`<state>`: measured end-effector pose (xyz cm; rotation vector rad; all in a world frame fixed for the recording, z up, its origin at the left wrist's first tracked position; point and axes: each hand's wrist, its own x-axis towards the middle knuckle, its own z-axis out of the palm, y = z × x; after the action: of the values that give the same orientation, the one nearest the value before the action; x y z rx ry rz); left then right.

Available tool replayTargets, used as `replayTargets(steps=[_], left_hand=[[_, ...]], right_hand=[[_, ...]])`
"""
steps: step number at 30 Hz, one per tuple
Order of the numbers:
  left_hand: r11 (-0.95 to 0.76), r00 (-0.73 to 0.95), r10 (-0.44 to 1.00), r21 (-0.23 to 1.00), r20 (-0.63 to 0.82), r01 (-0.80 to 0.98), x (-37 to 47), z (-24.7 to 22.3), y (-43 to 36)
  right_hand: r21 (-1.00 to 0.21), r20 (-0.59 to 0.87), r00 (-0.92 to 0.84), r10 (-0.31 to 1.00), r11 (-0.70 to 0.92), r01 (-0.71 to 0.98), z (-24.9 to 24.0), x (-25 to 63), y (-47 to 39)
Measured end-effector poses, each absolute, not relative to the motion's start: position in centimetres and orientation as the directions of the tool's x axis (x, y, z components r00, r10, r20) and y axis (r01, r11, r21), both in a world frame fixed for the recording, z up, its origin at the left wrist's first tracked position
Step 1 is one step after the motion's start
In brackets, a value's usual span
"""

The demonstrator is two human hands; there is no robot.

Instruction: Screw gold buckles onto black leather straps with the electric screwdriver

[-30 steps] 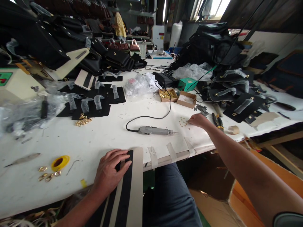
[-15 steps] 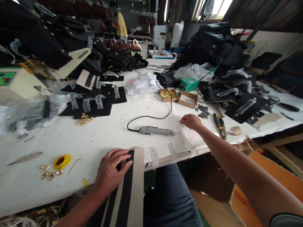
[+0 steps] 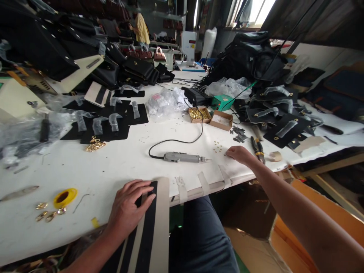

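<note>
My left hand [image 3: 132, 203] lies with fingers stretched over a panel with cream and black stripes [image 3: 162, 212], which hangs past the table's front edge. My right hand [image 3: 239, 154] is down at the tabletop, fingertips pinched together; whatever they hold is too small to make out. Just left of those fingertips several tiny gold fittings [image 3: 218, 147] are scattered. Between the two hands rests a grey electric screwdriver [image 3: 184, 157], its bit pointing right and its black cord [image 3: 176, 140] curling back.
Behind the screwdriver stand a box of gold fittings [image 3: 199, 115], another small carton [image 3: 222, 120] and a green power box [image 3: 222, 101]. Pliers [image 3: 258, 149] lie right of my right hand. A yellow tape roll [image 3: 65, 198] and gold clasps [image 3: 50, 216] lie at left, black bag parts [image 3: 99, 131] beyond.
My right hand has shifted right and toward the table edge, uncovering the scattered gold fittings. My left hand stays on the striped panel. The view has shifted slightly.
</note>
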<state>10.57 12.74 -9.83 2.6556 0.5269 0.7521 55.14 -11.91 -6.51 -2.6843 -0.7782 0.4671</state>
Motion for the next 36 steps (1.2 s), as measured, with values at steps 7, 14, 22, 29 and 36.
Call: replayTargets(steps=[7, 14, 22, 29, 36], left_hand=[[-0.889, 0.798, 0.41, 0.39, 0.442, 0.241, 10.6, -9.9, 12.9], [-0.886, 0.804, 0.412, 0.395, 0.428, 0.243, 10.5, -10.2, 13.2], [-0.878, 0.801, 0.427, 0.404, 0.419, 0.257, 10.6, -10.1, 13.1], [-0.874, 0.802, 0.435, 0.406, 0.409, 0.267, 10.6, -10.1, 13.1], [-0.871, 0.803, 0.435, 0.415, 0.408, 0.261, 10.6, -10.0, 13.0]], right_hand=[[-0.341, -0.111, 0.849, 0.516, -0.822, 0.455, -7.1, 55.9, -11.6], [-0.258, 0.002, 0.892, 0.452, -0.862, 0.437, -6.7, 59.8, -11.3], [-0.184, -0.068, 0.881, 0.468, -0.874, 0.45, -7.3, 60.9, -9.3], [-0.229, -0.037, 0.862, 0.505, -0.844, 0.485, -6.4, 60.4, -9.0], [-0.388, 0.133, 0.804, 0.579, -0.716, 0.58, -8.5, 54.6, -13.2]])
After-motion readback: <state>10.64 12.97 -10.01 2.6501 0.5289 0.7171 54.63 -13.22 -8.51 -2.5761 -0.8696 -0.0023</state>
